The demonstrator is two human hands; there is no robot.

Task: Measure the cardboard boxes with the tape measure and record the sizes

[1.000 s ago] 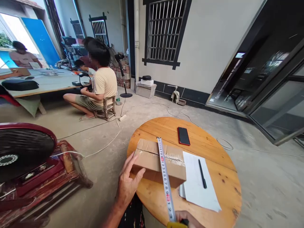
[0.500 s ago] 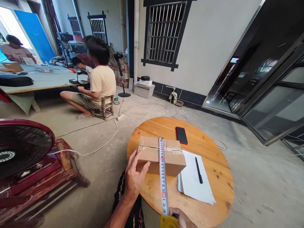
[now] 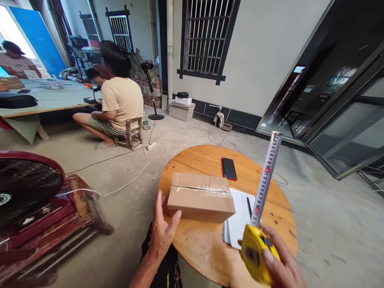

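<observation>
A taped cardboard box lies on a round wooden table. My left hand rests against the box's near left corner, fingers apart, thumb touching the front face. My right hand is closed on a yellow tape measure. Its extended blade sticks up and to the right, clear of the box. To the right of the box lie white paper sheets with a black pen on them. A red-edged phone lies behind the box.
A red floor fan stands at the left. A person in a beige shirt sits on a low stool by a long table, with another person at the far left. Cables cross the concrete floor. Dark glass doors stand to the right.
My right hand has lifted the tape measure off the box and swung it to the right, the blade now pointing up. My left hand has loosened on the box's corner.
</observation>
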